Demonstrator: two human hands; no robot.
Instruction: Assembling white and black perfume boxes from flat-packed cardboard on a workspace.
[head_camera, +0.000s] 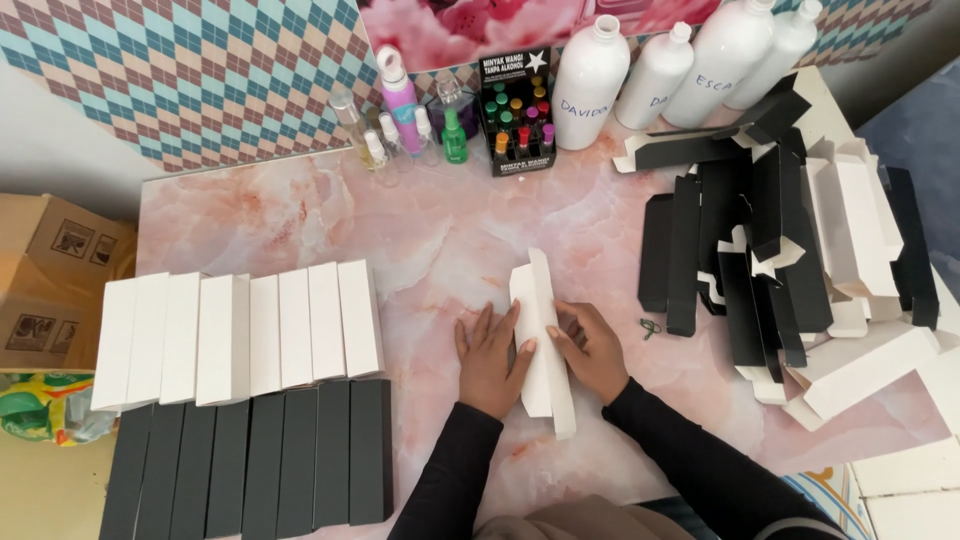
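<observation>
Pink marble table (420, 240) (argyle wall (200, 70) behind)

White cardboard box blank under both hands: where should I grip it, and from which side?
Judging by its flat, long pose, grip the white cardboard box blank at mid-length on its long edges, left hand from the left and right hand from the right.

- I take the pink marble table (420, 240) as my landmark.
- On its left side I see a row of white boxes (240, 335), with black boxes (250, 465) just below them.
- On its right lies a heap of flat black-and-white cartons (790, 250).
- Along its far edge stand four white bottles (590, 85), a small display rack of coloured vials (517, 115) and little spray bottles (400, 120).
- Off its left edge sits a cardboard box (50, 270).
</observation>
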